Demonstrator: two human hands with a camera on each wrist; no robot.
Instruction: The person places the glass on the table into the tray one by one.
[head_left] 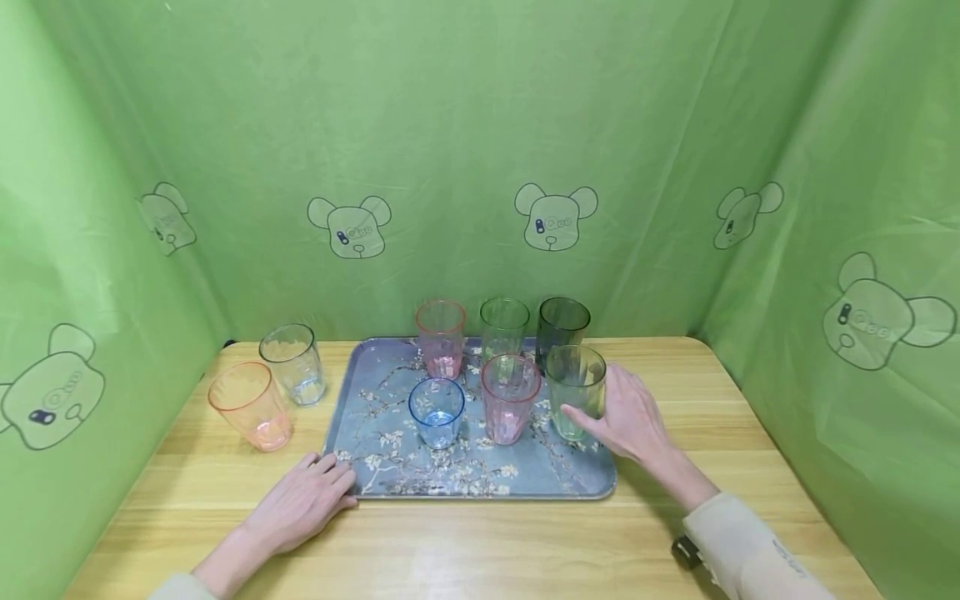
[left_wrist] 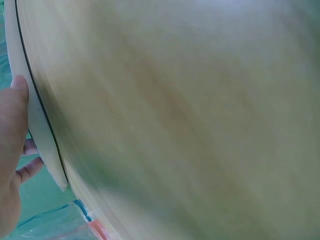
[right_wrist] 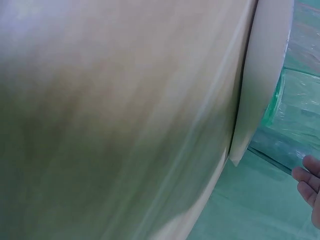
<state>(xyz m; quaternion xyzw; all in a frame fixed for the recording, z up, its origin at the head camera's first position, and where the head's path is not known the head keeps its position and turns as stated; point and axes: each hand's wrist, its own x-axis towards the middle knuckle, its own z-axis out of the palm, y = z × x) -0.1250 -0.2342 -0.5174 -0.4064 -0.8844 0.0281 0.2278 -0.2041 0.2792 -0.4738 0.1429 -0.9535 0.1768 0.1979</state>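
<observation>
My left hand (head_left: pixel 303 504) holds the left front corner of a blue tray with a blossom print (head_left: pixel 378 479). In the left wrist view its thumb lies against the tray's front edge, fingers around the corner. My right hand (head_left: pixel 633 412) is beside a pale green glass (head_left: pixel 573 408) at the tray's right, thumb in front of it. In the right wrist view the fingers (right_wrist: pixel 306 177) show a gap from this glass. Left of it stand a pink glass (head_left: pixel 510 412) and a short blue glass (head_left: pixel 437 421).
Along the tray's back stand a red-rimmed glass (head_left: pixel 441 337), a green glass (head_left: pixel 504 325) and a dark glass (head_left: pixel 562 321). On the wooden table (head_left: pixel 480 550), left of the tray, are an orange-rimmed glass (head_left: pixel 255 408) and a clear dark-rimmed glass (head_left: pixel 296 367). Green curtains (head_left: pixel 450 125) enclose the table.
</observation>
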